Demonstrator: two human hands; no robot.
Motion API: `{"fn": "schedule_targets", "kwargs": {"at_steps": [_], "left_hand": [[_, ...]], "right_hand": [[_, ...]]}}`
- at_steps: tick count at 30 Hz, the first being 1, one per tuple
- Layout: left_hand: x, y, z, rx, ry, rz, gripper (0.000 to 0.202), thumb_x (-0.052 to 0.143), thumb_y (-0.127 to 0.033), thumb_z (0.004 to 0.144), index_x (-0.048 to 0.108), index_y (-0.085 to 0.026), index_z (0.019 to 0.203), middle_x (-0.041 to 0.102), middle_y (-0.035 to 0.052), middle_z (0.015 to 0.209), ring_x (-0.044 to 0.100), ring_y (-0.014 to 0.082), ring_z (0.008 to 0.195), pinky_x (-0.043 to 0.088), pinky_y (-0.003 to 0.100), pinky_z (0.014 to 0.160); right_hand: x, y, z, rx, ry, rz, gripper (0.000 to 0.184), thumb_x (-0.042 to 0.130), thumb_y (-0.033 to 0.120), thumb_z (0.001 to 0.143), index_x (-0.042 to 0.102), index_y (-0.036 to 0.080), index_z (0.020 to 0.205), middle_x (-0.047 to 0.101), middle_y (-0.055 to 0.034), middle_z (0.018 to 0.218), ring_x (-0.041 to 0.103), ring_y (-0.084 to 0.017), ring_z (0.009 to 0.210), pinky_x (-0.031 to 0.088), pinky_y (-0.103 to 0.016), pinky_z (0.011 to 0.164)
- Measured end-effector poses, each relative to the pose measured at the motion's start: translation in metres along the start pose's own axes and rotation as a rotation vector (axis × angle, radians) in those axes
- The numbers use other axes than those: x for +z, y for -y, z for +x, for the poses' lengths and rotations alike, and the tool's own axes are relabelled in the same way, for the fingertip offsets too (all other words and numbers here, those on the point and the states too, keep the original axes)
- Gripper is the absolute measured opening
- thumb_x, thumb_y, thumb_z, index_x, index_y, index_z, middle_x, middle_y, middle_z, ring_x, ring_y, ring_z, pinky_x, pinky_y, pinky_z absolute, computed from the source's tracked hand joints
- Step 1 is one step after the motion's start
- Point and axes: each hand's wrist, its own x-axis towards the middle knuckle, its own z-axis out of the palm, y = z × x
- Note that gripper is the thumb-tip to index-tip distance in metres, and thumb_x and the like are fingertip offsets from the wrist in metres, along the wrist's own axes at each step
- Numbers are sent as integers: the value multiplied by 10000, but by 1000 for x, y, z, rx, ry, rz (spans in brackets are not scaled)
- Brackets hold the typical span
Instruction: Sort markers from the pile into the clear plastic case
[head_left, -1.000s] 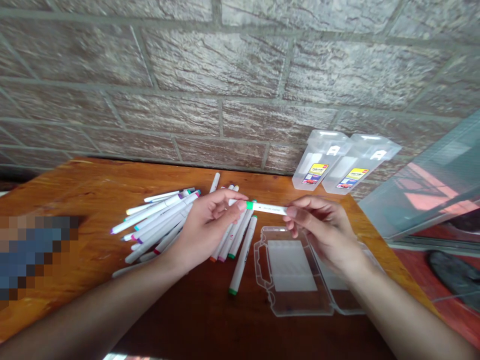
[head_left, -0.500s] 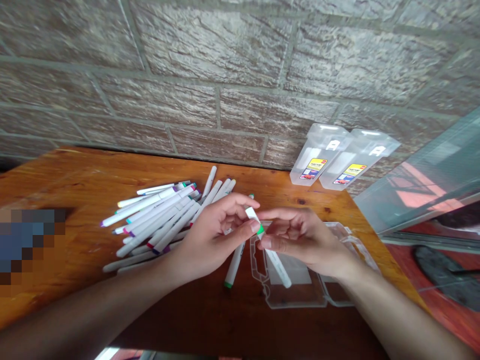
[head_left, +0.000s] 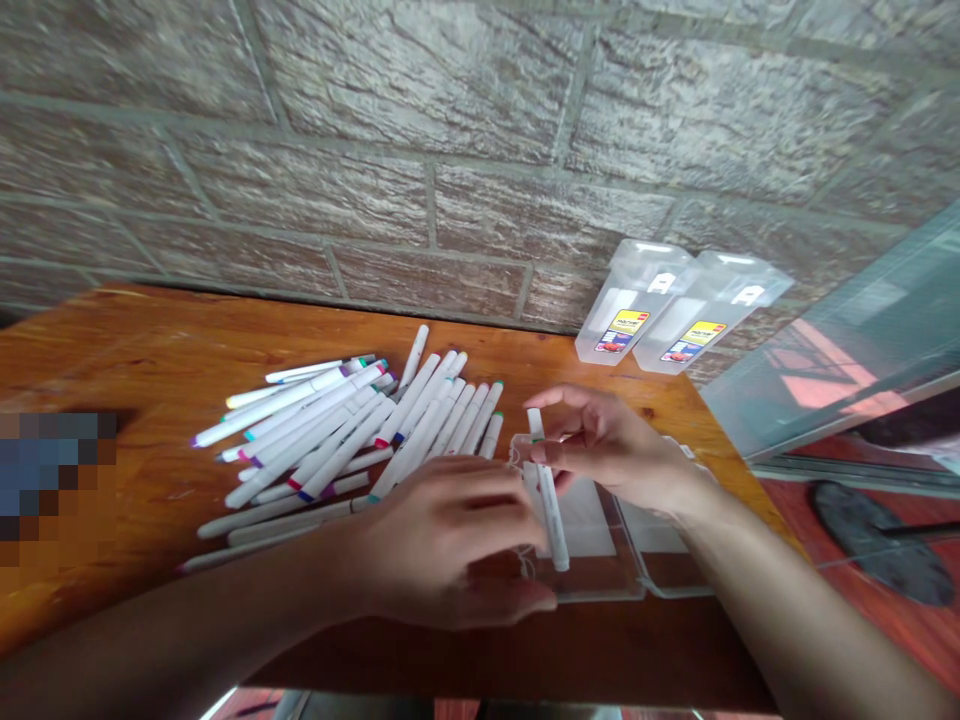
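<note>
My right hand (head_left: 607, 450) pinches a white marker (head_left: 548, 500) with a green cap, holding it lengthwise over the open clear plastic case (head_left: 600, 560) on the wooden table (head_left: 150, 340). My left hand (head_left: 450, 540) hovers palm down at the case's left edge, its fingers curled and blurred by motion; nothing shows in them. Just left of both hands lies a pile of several white markers (head_left: 337, 430) with coloured caps.
Two closed clear marker boxes (head_left: 675, 310) with yellow labels lean against the brick wall at the back right. A glass pane (head_left: 847, 350) borders the table on the right. A pixelated patch covers the table's left side.
My left hand let go of the green-capped marker and dropped toward the case's left edge. My right hand turned the marker from crosswise to lengthwise over the case.
</note>
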Motion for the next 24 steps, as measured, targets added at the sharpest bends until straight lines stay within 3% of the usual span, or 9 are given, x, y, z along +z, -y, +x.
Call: {"fn": "schedule_targets", "kwargs": {"at_steps": [3, 8, 16, 24], "left_hand": [[7, -1, -3, 101, 122, 68, 267, 688, -427, 939, 696, -160, 929, 735, 54, 888, 640, 185, 794, 475, 330, 757], [13, -5, -6, 132, 237, 179, 265, 660, -421, 967, 705, -160, 968, 735, 47, 910, 627, 188, 825, 471, 341, 774], [18, -12, -4, 157, 240, 329, 170, 596, -249, 1007, 702, -151, 918, 719, 33, 866, 580, 177, 782, 450, 337, 738], [19, -10, -4, 133, 269, 332, 163, 615, -233, 994, 672, -171, 854, 711, 27, 858, 563, 171, 768, 412, 346, 693]], "right_hand": [[-1, -4, 2, 69, -13, -16, 565, 908, 450, 716, 589, 177, 1094, 739, -6, 766, 667, -116, 599, 613, -240, 542], [-1, -9, 4, 118, 11, -6, 548, 916, 452, 692, 582, 183, 1033, 704, 40, 684, 648, -101, 532, 607, -245, 535], [-2, -11, 4, 133, 39, -47, 519, 887, 466, 718, 569, 189, 1019, 708, 30, 660, 663, -125, 493, 540, -225, 467], [1, -12, 4, 100, -29, -221, 386, 849, 450, 752, 678, 168, 951, 689, 12, 730, 544, -80, 479, 406, -182, 378]]}}
